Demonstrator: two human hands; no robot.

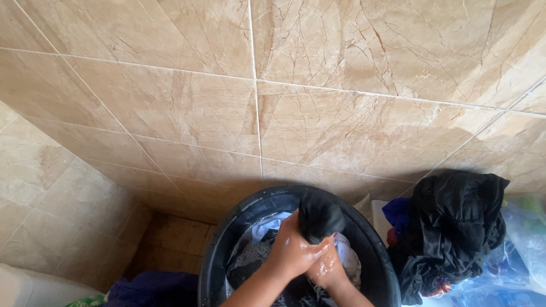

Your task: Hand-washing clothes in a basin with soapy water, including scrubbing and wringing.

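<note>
Black round basin (pixel 213 256): stands on the floor against the beige marble-patterned tiled wall (pixel 187 108), holding wet laundry, white cloth (pixel 267 224) and grey cloth among it.

Left hand (pixel 293 250): wet, over the basin, fingers clamped together on a bunched black garment (pixel 319 217).

Right hand (pixel 327 270): wet, pressed against the left from below, fingers curled shut on the lower part of the same black garment, which rises in a wad above both hands near the basin's far rim.

Heap of black clothes (pixel 455 227): right of the basin, beside a blue cloth (pixel 398 213) and clear plastic bags (pixel 523 239).

Dark purple cloth (pixel 153 287): on the floor, left of the basin.
</note>
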